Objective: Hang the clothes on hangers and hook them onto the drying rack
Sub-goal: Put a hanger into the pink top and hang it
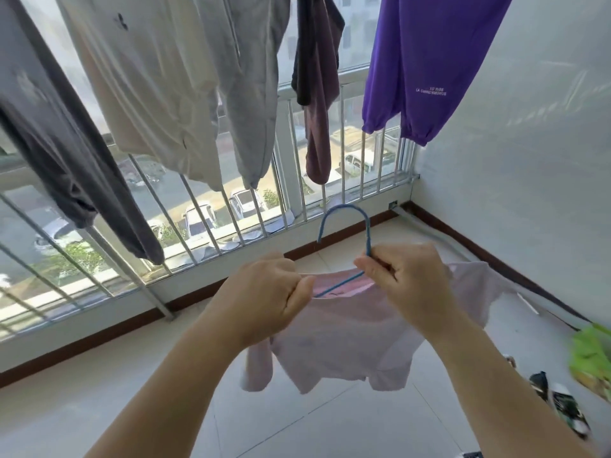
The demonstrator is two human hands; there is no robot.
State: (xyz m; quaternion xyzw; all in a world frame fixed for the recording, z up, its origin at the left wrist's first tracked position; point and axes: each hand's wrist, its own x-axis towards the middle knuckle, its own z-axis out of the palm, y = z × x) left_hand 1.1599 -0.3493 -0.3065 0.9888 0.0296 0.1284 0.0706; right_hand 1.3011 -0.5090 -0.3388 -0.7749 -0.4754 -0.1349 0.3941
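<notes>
A small pale pink cotton T-shirt (347,345) hung limp in mid-air, its neckline stretched open around a thin blue wire hanger (347,246) with its hook upright.

— What's held?
— A pale pink shirt (347,338) on a blue hanger (344,226). The left hand (267,299) pinches the collar; the right hand (406,279) grips the hanger's neck.
— And above?
— Purple trousers (426,61) and grey clothes (244,87) hanging by the railing (211,226).

I saw open air above my hands up to the hanging clothes: purple trousers (426,61) right, maroon garment (317,104) centre. The window railing (231,206) blocked ahead; wall (529,143) closed the right.
</notes>
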